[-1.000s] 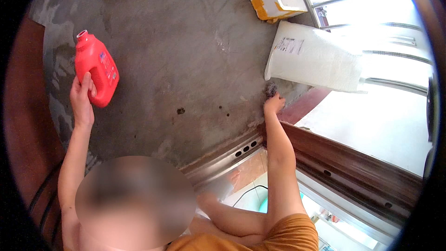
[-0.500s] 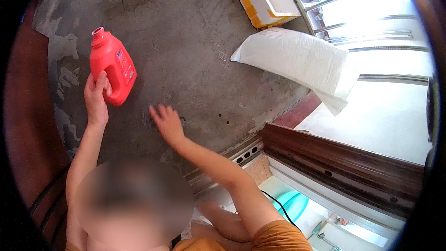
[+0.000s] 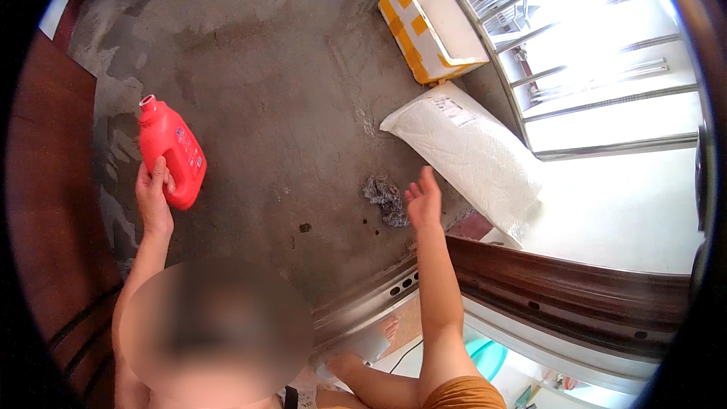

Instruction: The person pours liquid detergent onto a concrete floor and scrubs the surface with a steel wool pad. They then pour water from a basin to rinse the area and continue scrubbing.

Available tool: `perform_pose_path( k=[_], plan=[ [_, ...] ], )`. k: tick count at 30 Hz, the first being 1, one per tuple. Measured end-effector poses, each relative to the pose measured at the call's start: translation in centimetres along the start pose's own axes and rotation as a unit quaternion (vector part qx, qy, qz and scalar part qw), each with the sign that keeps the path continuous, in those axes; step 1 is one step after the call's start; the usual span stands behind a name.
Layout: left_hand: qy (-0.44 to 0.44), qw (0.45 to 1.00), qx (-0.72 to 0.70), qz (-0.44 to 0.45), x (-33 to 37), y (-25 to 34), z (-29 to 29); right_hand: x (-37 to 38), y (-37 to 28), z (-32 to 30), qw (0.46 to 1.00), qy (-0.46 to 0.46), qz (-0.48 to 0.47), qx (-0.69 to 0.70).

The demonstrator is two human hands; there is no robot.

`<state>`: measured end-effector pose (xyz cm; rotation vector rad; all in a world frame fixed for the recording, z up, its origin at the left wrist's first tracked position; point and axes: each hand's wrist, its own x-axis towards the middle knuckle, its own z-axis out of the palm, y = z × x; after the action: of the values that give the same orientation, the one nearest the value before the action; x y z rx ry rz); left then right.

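- The left hand (image 3: 154, 189), at the left of the frame, held a red plastic jug (image 3: 163, 130); its fingers were clamped on the jug's handle, with the thumb lying across the near side.
- The jug leaned in the frame, its open mouth toward the upper left and its base toward the lower right, with a printed label on the right-hand face.
- The right hand (image 3: 425, 208) was just right of the frame's middle, its fingers (image 3: 426, 176) loosely apart and partly bent, one reaching toward the upper edge.
- Just left of the right hand lay a crumpled dark grey bundle (image 3: 385, 198); whether the hand touched it, I could not tell.
- A white padded bag (image 3: 481, 159) with a label slanted down to the right, near the right hand's fingertips.
- Above the bag, in the upper right, sat a white foam box (image 3: 433, 30), open-topped and patched with orange tape, beside metal window bars (image 3: 538, 76).
- Stained grey floor (image 3: 250, 91) filled the middle.
- A dark brown panel (image 3: 49, 167) stood along the left, and part of a teal basin (image 3: 488, 360) showed at the lower right.
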<state>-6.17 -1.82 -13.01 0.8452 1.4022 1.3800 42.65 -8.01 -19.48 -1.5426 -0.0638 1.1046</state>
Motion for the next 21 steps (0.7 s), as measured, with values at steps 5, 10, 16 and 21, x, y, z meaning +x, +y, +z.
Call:
perform_pose_path(
  k=[5, 10, 16, 21],
  plan=[
    [-0.014, 1.000, -0.013, 0.002, 0.1, 1.5, 1.1, 0.5, -4.2, -0.6, 0.969, 0.170, -0.079, 0.159],
    [-0.025, 1.000, -0.007, 0.003, -0.1, 1.9, 0.8, -5.3, -8.5, 4.8, 0.940, 0.157, -0.292, 0.075],
    [-0.013, 1.000, 0.002, 0.004, -0.3, 2.0, 1.1, -12.8, -14.4, 11.5, 0.878, 0.091, -0.469, 0.027],
    [-0.009, 1.000, -0.002, 0.002, -0.2, 1.9, 0.4, -14.4, -19.1, 14.4, 0.855, 0.071, -0.513, -0.022]
  ],
)
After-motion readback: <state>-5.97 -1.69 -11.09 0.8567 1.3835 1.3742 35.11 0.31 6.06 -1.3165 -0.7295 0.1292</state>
